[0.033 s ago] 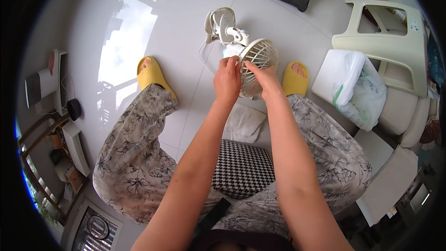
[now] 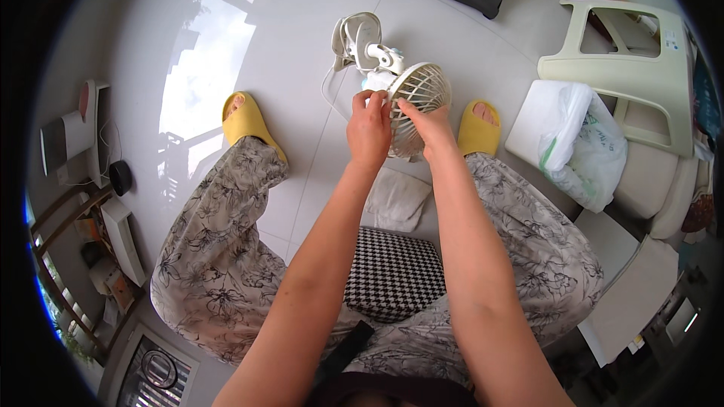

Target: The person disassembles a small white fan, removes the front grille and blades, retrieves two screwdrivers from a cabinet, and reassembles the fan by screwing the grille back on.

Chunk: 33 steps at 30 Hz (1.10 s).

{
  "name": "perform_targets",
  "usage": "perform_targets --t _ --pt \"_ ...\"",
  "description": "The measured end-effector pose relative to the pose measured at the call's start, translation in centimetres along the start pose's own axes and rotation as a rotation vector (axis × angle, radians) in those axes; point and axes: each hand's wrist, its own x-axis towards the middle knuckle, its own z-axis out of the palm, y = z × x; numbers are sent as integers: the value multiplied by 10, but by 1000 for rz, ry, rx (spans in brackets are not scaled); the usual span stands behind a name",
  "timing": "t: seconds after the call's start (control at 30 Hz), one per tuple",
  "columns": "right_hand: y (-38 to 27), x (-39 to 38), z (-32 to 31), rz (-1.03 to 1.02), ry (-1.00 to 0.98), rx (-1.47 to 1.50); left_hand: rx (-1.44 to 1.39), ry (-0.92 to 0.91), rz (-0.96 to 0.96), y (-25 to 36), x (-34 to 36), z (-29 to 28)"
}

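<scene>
We find left hand (image 2: 369,130), fingers bunched, and right hand (image 2: 432,126), fingers largely hidden, at the fan guard (image 2: 428,89); grip unconfirmed; uneven pressure could crack it

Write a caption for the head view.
Left hand and right hand on a caged white fan, between yellow slippers on a tiled floor.
</scene>
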Motion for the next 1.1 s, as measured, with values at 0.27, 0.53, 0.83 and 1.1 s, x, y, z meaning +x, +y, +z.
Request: perform_targets --t 0.27,0.53,0.83,1.1 --pt "-8 -8 6 -75 28 -123 35 -66 -15 -2 -5 2" --pt "-10 -5 17 -152 145 -185 148 18 49 0 -7 15" --pt "-23 -14 19 -145 196 -222 174 37 142 -2 -2 19" --pt "-12 -36 7 -992 441 -643 182 24 192 -8 3 10"
